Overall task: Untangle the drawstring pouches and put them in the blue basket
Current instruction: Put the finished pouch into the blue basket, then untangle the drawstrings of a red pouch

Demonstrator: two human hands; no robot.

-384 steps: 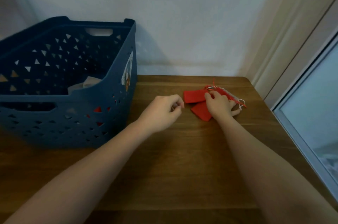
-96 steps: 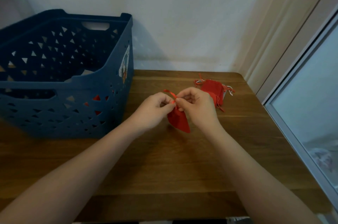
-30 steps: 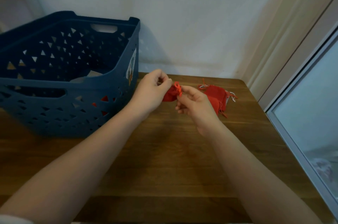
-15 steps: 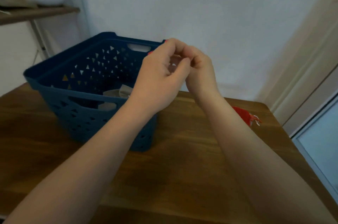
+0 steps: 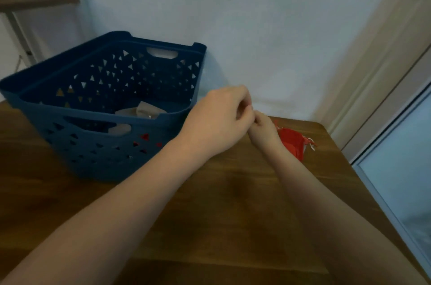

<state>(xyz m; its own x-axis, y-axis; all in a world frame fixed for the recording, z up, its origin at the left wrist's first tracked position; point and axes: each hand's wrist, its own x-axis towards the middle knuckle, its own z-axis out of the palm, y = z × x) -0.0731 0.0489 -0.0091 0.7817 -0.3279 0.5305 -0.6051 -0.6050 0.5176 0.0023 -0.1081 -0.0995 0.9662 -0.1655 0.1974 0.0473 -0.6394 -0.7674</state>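
Left hand [image 5: 217,119] hovering beside the blue basket [image 5: 105,126], fingers curling inward, contents not discernible. Right hand [image 5: 263,132] at 3 o'clock of it, fingertips meeting the left's, grip likewise hidden. Red drawstring pouches [image 5: 293,142] lying on the wooden table [image 5: 233,214], at 3 o'clock of the right hand. Pale items lying inside the basket.

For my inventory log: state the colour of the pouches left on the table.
Red pouches, seen in the head view.
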